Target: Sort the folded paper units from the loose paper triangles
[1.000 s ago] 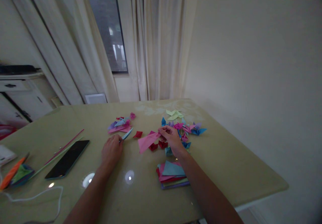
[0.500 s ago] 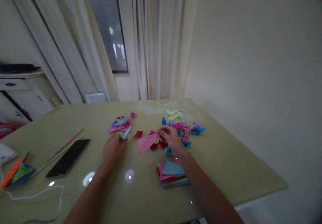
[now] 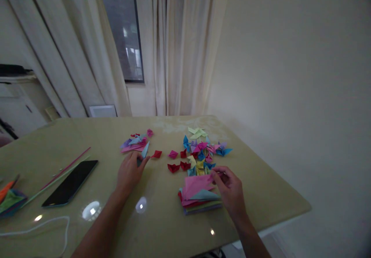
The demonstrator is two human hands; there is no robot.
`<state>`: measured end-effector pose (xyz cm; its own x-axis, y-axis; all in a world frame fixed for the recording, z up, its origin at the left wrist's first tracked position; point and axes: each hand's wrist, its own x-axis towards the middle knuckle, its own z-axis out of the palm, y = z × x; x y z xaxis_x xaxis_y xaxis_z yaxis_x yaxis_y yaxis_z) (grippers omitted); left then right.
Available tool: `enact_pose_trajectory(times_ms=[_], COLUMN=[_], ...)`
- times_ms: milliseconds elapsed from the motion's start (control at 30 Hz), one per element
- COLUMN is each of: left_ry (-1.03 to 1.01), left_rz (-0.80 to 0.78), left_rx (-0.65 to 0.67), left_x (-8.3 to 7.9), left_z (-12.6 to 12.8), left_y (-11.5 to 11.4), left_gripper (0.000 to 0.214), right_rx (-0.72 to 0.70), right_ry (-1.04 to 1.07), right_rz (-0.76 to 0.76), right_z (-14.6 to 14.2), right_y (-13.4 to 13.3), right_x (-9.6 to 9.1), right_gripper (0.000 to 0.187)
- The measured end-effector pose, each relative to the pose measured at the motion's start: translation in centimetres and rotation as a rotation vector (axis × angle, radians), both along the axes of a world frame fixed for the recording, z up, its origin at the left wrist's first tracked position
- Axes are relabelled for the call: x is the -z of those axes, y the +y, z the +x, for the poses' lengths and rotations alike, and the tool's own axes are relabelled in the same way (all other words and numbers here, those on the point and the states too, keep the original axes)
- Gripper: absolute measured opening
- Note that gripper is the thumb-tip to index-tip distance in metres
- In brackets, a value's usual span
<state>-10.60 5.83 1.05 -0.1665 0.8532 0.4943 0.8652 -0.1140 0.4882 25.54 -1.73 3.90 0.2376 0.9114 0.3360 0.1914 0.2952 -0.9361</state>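
My right hand (image 3: 230, 188) pinches the right corner of a pink sheet of paper (image 3: 195, 186), which lies over a stack of coloured paper (image 3: 199, 207). My left hand (image 3: 131, 171) is closed on a light blue folded paper (image 3: 145, 149), whose pointed tip sticks up past the fingers. Just right of the left hand rests a small red folded paper (image 3: 157, 154). Behind the stack sit red paper boats (image 3: 173, 168) and a cluster of folded paper pieces (image 3: 201, 147) in pink, blue and yellow. Another small pile of folded paper (image 3: 135, 144) lies beyond my left hand.
A black phone (image 3: 71, 182) lies at the left, beside thin pink and green strips (image 3: 68, 169). An orange-handled tool (image 3: 7, 190) and a white cable (image 3: 43, 223) are at the far left. Curtains (image 3: 185, 49) and a wall (image 3: 284, 76) border the table (image 3: 261, 188).
My right hand has moved right and toward me, bringing the pink sheet from over the folded pieces to the stack. My left hand stays on the light blue paper. The view has shifted slightly right.
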Motion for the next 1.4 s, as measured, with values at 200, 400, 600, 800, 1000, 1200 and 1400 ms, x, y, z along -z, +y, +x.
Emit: enact_pose_trajectory(times_ms=[200,400,600,800,1000,1200,1400], left_ry=[-0.040,-0.134,-0.671,-1.168,-1.318,-1.264,-1.324], left_rz=[0.001,0.050,-0.048,-0.144,-0.313,-0.509,-0.710], left_rx=[0.027,0.075,0.197,0.195,0.303,0.546,0.820], left_x=[-0.3,-0.3,-1.1,-1.5,-2.4,-2.5,-1.7], left_z=[0.8,1.2,2.4,3.0,4.1,6.3,8.1], left_y=[-0.3,-0.3,-0.2,-0.6,-1.6,-3.1,-4.4], left_gripper=[0.040,0.038,0.048,0.060,0.065,0.061,0.062], right_rx=[0.105,0.088,0.142,0.198,0.195,0.129,-0.223], right_ry=[0.004,-0.023,-0.219,-0.367,-0.429,-0.429,-0.381], right_rz=[-0.043,-0.020,0.023,0.046,0.097,0.245,0.214], right_z=[1.6,1.2,1.1,1.2,1.0,-0.6,-4.8], right_y=[-2.0,-1.6,-1.5,-1.4,-1.5,-2.2,-0.3], right_x=[3.8,4.4,4.1,4.4,4.1,3.1,-1.2], right_gripper=[0.038,0.040,0.040,0.038,0.036,0.026,0.025])
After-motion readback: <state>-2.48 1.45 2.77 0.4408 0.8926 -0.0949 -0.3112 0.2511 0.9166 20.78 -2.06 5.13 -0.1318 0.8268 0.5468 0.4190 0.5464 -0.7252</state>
